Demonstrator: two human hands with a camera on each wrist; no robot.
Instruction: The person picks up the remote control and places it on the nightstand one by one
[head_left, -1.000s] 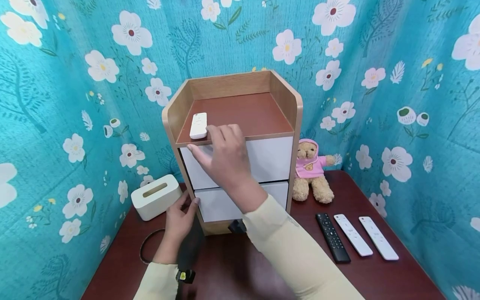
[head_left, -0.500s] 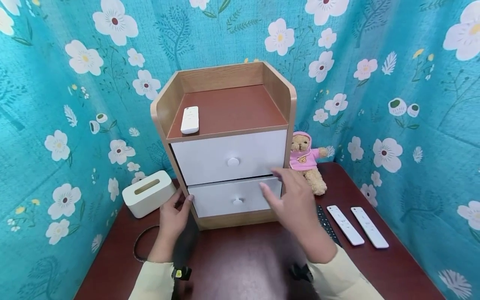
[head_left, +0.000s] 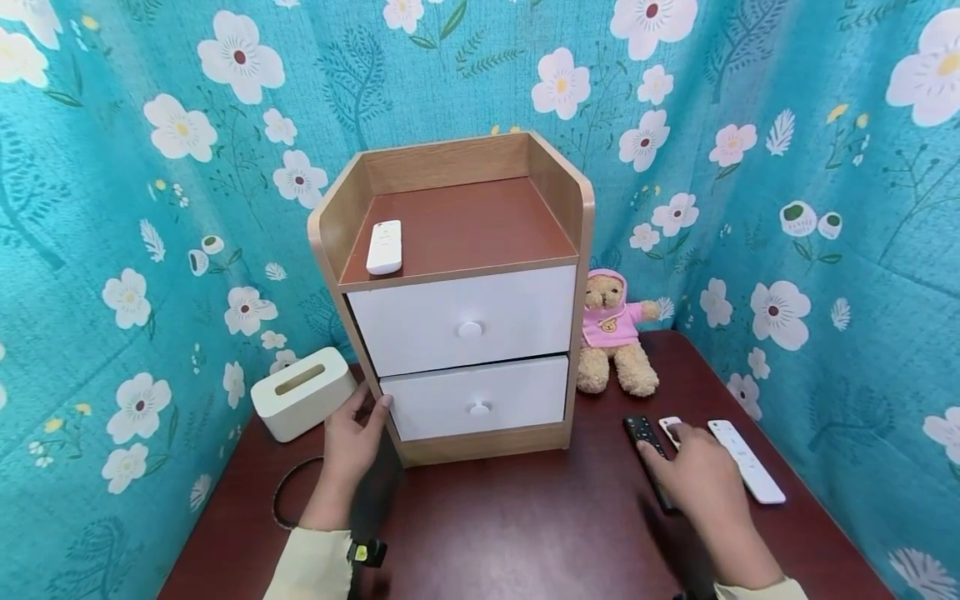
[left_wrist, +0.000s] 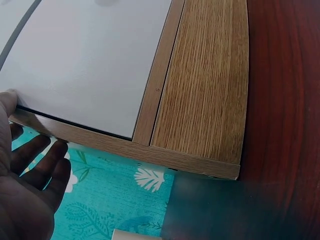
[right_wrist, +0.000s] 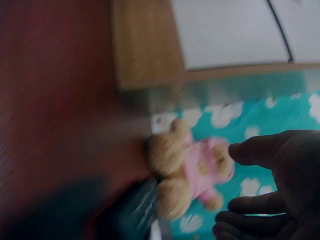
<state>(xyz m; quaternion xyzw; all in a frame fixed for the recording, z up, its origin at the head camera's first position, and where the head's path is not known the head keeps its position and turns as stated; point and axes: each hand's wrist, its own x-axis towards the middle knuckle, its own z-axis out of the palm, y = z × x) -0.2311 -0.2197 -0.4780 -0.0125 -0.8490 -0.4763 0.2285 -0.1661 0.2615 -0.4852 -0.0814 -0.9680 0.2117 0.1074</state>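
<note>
In the head view, my left hand (head_left: pixel 352 442) rests against the left edge of a small two-drawer cabinet (head_left: pixel 483 442). The left wrist view puts its thumb on the cabinet's front edge, with relaxed fingers (left_wrist: pixel 52 162) along the side. Over at the right, my right hand (head_left: pixel 705 479) hovers above the remote controls, holding nothing. Beneath it lie a black remote control (head_left: pixel 641 432) and a white remote control (head_left: pixel 669 423), both partly covered by the hand. Another white remote control (head_left: pixel 750 467) lies just right of them. A further white remote (head_left: pixel 385 248) sits on the cabinet top, front left.
A teddy bear (head_left: pixel 611 329) in a pink hoodie sits against the curtain, right of the cabinet. On the left stand a cream tissue box (head_left: pixel 303 396) and a dark looped cord (head_left: pixel 277 492). Floral teal curtains (head_left: pixel 825 167) enclose the dark red table (head_left: pixel 517 525).
My right hand has moved from beside the white remote on the cabinet top, down and right past the drawers, to the remotes on the table. The left hand stays at the cabinet edge.
</note>
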